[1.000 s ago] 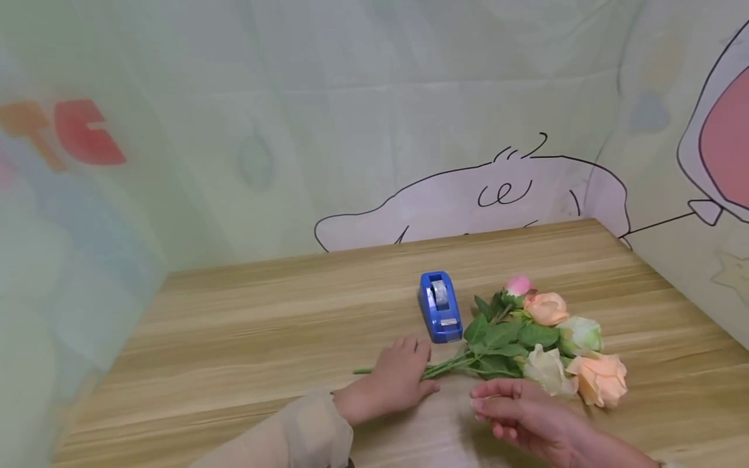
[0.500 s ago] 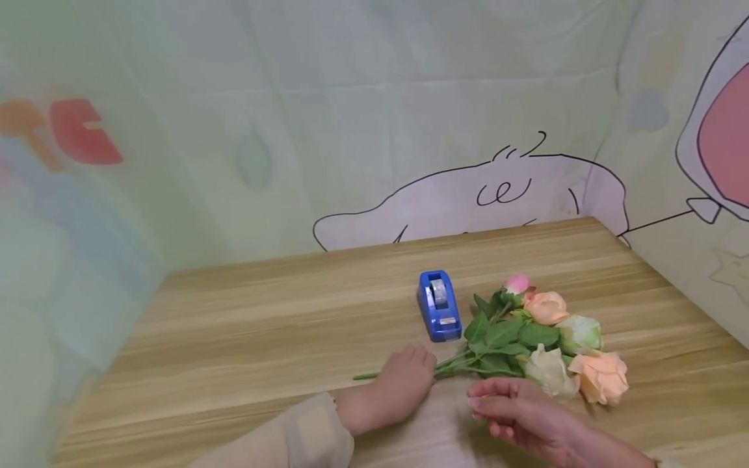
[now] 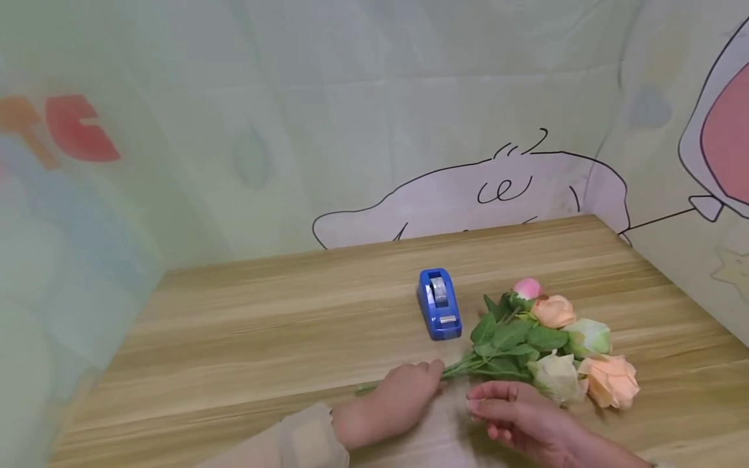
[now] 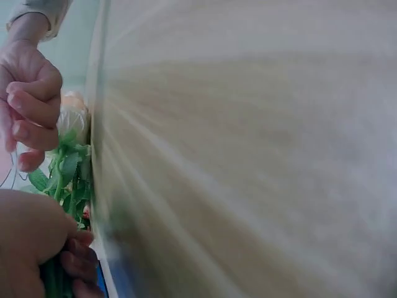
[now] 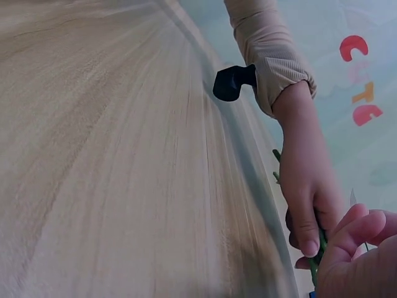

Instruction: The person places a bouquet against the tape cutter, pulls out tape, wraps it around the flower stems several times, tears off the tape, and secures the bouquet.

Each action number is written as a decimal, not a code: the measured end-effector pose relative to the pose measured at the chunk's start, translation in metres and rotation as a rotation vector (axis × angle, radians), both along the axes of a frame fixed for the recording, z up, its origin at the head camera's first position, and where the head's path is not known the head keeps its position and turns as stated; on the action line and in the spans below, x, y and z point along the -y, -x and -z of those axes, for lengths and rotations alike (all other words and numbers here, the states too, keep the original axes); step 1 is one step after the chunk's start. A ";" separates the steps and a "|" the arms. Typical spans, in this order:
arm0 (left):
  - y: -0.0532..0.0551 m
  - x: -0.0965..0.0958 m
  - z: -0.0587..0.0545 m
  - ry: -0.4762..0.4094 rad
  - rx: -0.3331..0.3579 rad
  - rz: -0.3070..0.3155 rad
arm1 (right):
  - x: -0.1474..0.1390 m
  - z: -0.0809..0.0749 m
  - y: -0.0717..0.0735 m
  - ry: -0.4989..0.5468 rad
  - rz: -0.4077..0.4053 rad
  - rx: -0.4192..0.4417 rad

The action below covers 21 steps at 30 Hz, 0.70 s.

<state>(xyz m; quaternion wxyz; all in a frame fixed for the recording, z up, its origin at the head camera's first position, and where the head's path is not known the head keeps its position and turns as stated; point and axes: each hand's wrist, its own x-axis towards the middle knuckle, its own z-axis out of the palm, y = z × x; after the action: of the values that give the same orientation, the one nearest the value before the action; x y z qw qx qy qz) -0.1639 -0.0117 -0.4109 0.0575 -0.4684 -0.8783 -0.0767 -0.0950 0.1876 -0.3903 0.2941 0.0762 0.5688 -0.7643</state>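
Note:
Several artificial roses (image 3: 611, 380) in pink, peach and white lie bunched on the wooden table, heads to the right. My left hand (image 3: 404, 396) grips their green stems (image 3: 459, 368), and the stem ends (image 3: 367, 387) stick out beyond it on the left. In the left wrist view its fingers (image 4: 80, 264) curl round the stems. Just below the leaves, my right hand (image 3: 526, 419) is apart from the bunch, thumb and forefinger together. A thin see-through sliver, which looks like clear tape (image 5: 352, 197), shows at its fingertips; most of it is hidden.
Behind the stems stands a blue tape dispenser (image 3: 439, 304) with a roll of clear tape. Cloth walls (image 3: 281, 162) printed with cartoon drawings enclose the table (image 3: 251, 325) at the back and sides.
My left hand has closed round the stems and shifted slightly right and nearer. The rose heads have slid a little to the right. My right hand has barely moved.

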 end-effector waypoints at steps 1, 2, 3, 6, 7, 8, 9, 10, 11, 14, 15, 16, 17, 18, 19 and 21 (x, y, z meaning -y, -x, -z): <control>0.000 0.000 -0.001 -0.016 0.024 0.005 | 0.000 0.001 0.000 -0.002 0.003 0.002; -0.001 0.000 -0.002 -0.034 0.045 0.008 | 0.000 0.001 0.000 -0.002 0.005 0.006; -0.002 -0.001 -0.003 -0.048 0.067 0.010 | 0.000 0.002 0.000 -0.002 0.008 0.010; -0.005 -0.002 -0.006 -0.060 0.128 0.010 | 0.001 0.004 -0.001 -0.010 0.015 0.011; -0.006 -0.002 -0.007 -0.062 0.149 0.011 | 0.001 0.005 -0.002 -0.011 0.012 0.006; -0.007 -0.003 -0.008 -0.065 0.169 0.013 | 0.001 0.006 -0.002 -0.007 0.007 -0.006; -0.008 -0.003 -0.009 -0.064 0.188 0.013 | 0.001 0.008 -0.003 -0.003 0.007 -0.018; -0.008 -0.003 -0.009 -0.067 0.203 0.016 | 0.002 0.009 -0.004 -0.001 0.010 -0.027; -0.008 -0.003 -0.009 -0.072 0.217 0.019 | 0.002 0.011 -0.005 0.006 0.011 -0.038; -0.008 -0.003 -0.010 -0.088 0.261 0.027 | 0.003 0.015 -0.007 0.033 0.022 -0.056; -0.008 -0.002 -0.011 -0.092 0.275 0.027 | 0.003 0.015 -0.007 0.037 0.030 -0.053; -0.008 -0.002 -0.011 -0.095 0.289 0.028 | 0.003 0.016 -0.007 0.039 0.033 -0.050; -0.008 -0.002 -0.012 -0.097 0.304 0.024 | 0.003 0.016 -0.008 0.042 0.033 -0.049; -0.008 -0.002 -0.013 -0.097 0.319 0.018 | 0.003 0.016 -0.008 0.042 0.033 -0.044; -0.008 -0.002 -0.013 -0.098 0.338 0.009 | 0.003 0.016 -0.008 0.045 0.033 -0.039; -0.008 -0.003 -0.014 -0.103 0.373 -0.015 | 0.003 0.016 -0.008 0.052 0.030 -0.031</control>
<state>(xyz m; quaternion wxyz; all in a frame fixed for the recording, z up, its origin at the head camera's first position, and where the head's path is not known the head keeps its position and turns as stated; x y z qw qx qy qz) -0.1560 -0.0088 -0.3969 -0.0816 -0.4358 -0.8722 -0.2067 -0.0871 0.1851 -0.4067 0.2758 0.0651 0.5519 -0.7843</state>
